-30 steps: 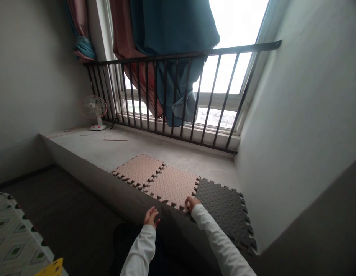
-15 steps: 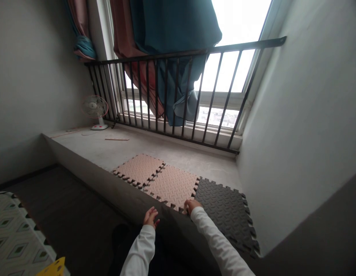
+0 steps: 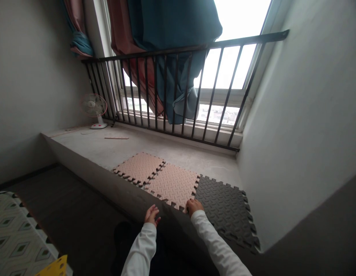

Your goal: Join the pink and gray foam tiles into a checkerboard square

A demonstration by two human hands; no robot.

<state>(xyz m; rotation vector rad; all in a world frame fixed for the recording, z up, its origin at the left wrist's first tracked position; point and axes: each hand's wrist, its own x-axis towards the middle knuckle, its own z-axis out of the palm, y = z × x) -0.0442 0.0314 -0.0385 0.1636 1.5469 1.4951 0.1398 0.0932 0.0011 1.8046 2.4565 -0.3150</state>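
Note:
Two pink foam mat tiles lie side by side along the ledge's front edge: a far pink tile [image 3: 140, 167] and a middle pink tile [image 3: 173, 186]. To their right is a dark grey foam mat tile [image 3: 225, 209], its left edge against the middle pink one. My right hand [image 3: 195, 207] is at the front corner where the pink and dark tiles meet. Its fingers are bent and closed on the foam edge; the fingertips are partly hidden. My left hand [image 3: 151, 215] hovers in front of the ledge, fingers apart, holding nothing.
A black railing [image 3: 183, 50] runs before the window, with a blue-and-pink curtain [image 3: 174, 27] hanging there. On the ledge [image 3: 88, 145] are a small fan [image 3: 94, 109] and a thin strip [image 3: 117, 138]. A patterned surface [image 3: 19, 234] and a yellow item [image 3: 53, 267] are at lower left.
My right hand has shifted slightly right along the seam between the pink and dark tiles. My left hand stays nearly in place. The view has tilted a little.

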